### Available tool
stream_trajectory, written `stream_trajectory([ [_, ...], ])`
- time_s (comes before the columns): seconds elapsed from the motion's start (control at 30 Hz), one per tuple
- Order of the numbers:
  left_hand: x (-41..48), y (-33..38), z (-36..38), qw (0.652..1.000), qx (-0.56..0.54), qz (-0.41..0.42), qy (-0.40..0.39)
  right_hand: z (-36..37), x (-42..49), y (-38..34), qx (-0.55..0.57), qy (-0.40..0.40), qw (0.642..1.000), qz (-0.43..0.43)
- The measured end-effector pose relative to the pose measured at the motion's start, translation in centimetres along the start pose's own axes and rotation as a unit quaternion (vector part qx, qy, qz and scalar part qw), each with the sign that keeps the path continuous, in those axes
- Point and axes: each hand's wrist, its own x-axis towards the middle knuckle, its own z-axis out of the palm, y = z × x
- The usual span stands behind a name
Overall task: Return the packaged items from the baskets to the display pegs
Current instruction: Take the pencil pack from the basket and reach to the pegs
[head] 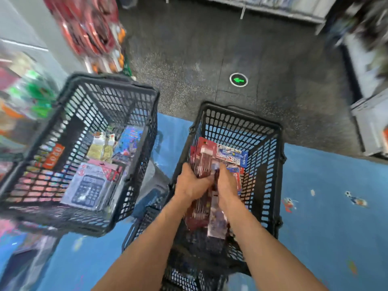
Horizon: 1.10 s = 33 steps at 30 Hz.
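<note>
Both hands are down inside the nearer basket [269, 175], a black plastic mesh one that stands on a blue mat [325, 217]. The left hand [194, 182] is clamped on a bundle of red packets [198, 215], its fingers curled over the bundle's upper part. Just beside it, the right hand [227, 184] is closed around a pale packet [217, 222] that hangs down from its grip. Motion blur hides what is printed on both. The two hands nearly touch each other in the middle of this basket. Behind them, toward the far wall of the same basket, lies a white and blue packet with cartoon print [233, 155] on top of other red packets.

To the left of the nearer basket, and apart from it, is a second black basket [69, 114], tilted. It holds a packaged calculator [90, 186], yellowish packets [100, 149] and a colourful blue packet [130, 139]. Beyond the nearer basket, on the dark floor, is a round green arrow mark [238, 80].
</note>
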Motion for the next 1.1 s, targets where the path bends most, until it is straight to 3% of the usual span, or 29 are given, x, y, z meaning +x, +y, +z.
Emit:
stream_trajectory([
  [0.07, -1.3, 0.7, -2.9, 0.997, -0.066, 0.025, -0.004, 1.0, -3.5, -2.1, -0.010, -0.042, 0.998, -0.040],
  [0.23, -8.0, 3.3, -12.5, 0.964, -0.246, 0.087, -0.056, 4.2, -13.7, -8.3, -0.010, -0.059, 0.990, -0.126],
  [0.47, -15.9, 2.3, -26.0, 0.921, -0.365, 0.120, -0.056, 11.9, -28.2, -11.5, -0.031, -0.174, 0.964, -0.197],
  [0.63, -21.7, -1.0, -35.2, 0.886, -0.435, 0.156, 0.016, 17.9, -38.8, -11.7, -0.035, -0.247, 0.941, -0.231],
  [0.83, -30.3, -7.5, -43.1, 0.818, -0.564, 0.103, 0.053, 24.3, -49.3, -8.0, -0.097, -0.333, 0.898, -0.270],
  [0.93, -34.7, -12.5, -45.4, 0.790, -0.581, 0.107, 0.166, 26.3, -54.0, -4.3, -0.112, -0.364, 0.875, -0.298],
  [1.1, -42.5, -19.3, -47.2, 0.737, -0.611, 0.149, 0.245, 27.0, -60.9, 1.7, -0.118, -0.429, 0.822, -0.355],
])
